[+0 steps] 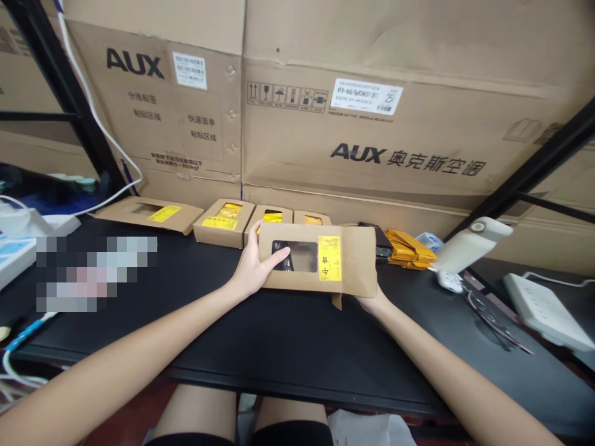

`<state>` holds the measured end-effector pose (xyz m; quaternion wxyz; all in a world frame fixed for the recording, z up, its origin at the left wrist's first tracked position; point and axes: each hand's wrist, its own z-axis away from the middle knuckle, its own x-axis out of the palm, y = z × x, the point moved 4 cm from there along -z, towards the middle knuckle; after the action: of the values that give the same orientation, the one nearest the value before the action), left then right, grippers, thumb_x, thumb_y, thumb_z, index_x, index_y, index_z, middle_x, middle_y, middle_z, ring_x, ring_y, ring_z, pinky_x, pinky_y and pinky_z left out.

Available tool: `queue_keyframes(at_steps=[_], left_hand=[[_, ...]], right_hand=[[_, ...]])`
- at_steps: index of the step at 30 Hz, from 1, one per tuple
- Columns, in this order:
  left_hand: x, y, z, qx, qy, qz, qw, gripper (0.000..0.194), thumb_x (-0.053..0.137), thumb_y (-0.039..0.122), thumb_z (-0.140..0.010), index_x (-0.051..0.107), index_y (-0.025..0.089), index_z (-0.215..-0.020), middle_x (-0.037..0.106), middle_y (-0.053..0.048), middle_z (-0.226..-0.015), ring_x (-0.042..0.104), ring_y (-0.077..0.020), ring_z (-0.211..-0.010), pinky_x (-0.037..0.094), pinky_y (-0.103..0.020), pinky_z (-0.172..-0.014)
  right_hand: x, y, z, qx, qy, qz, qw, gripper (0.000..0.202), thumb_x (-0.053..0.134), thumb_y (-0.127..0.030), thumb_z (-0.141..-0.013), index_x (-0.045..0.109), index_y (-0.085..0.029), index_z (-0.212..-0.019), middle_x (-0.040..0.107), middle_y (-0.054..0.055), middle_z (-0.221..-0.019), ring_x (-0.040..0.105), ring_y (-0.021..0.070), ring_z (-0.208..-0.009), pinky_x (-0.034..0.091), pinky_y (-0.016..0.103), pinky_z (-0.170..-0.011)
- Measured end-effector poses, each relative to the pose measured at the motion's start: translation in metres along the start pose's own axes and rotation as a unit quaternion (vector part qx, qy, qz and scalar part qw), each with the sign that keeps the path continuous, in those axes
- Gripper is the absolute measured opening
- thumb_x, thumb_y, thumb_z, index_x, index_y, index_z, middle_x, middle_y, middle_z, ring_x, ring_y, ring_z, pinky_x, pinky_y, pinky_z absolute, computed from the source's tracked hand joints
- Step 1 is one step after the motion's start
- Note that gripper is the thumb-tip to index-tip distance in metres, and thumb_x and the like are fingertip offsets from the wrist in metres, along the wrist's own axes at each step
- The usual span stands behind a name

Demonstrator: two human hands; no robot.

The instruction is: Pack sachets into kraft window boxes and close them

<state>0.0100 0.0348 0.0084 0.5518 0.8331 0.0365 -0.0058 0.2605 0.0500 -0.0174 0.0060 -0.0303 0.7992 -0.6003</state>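
A brown cardboard box [304, 231] with a clear window and a yellow label is held above the black table. Its right end flap stands open. My left hand [255, 263] grips the left end, thumb lying over the window, where dark packets with gold print show inside. My right hand [374, 300] is at the open right end, mostly hidden behind the flap, so its fingers do not show. Behind the held box stand similar window boxes [218, 237] with yellow contents. A flat, unfilled-looking carton [139, 212] lies further left.
Orange-yellow packets [411, 249] and a cream bottle [474, 244] lie at the back right. Near them are a white earphone case [449, 282], glasses [495, 322] and a white power strip [546, 310]. Large AUX cartons [372, 136] stand behind the table [279, 347]. A white cable hangs at left.
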Motion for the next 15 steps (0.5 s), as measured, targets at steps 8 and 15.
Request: queue_keyframes(at_steps=[8,15], left_hand=[[-0.003,-0.002,-0.002,-0.005,0.012,0.015,1.000,0.080,0.070,0.043,-0.074,0.024,0.021,-0.137,0.048,-0.012,-0.135,0.048,-0.0252,-0.125,0.037,-0.040,-0.106],[-0.004,0.001,-0.003,-0.010,0.018,0.028,0.999,0.080,0.071,0.040,-0.073,0.026,0.020,-0.136,0.049,-0.012,-0.134,0.049,-0.0254,-0.124,0.037,-0.040,-0.107]], right_hand=[[0.006,-0.018,0.002,-0.054,-0.007,0.095,0.994,0.047,0.084,-0.037,-0.049,0.068,-0.021,-0.091,0.072,0.007,-0.091,0.069,0.0284,-0.088,0.057,0.048,-0.084],[0.012,-0.027,0.002,-0.090,-0.005,0.153,0.984,0.037,0.078,-0.036,-0.056,0.068,-0.017,-0.087,0.073,0.006,-0.087,0.070,0.0221,-0.081,0.059,0.036,-0.075]])
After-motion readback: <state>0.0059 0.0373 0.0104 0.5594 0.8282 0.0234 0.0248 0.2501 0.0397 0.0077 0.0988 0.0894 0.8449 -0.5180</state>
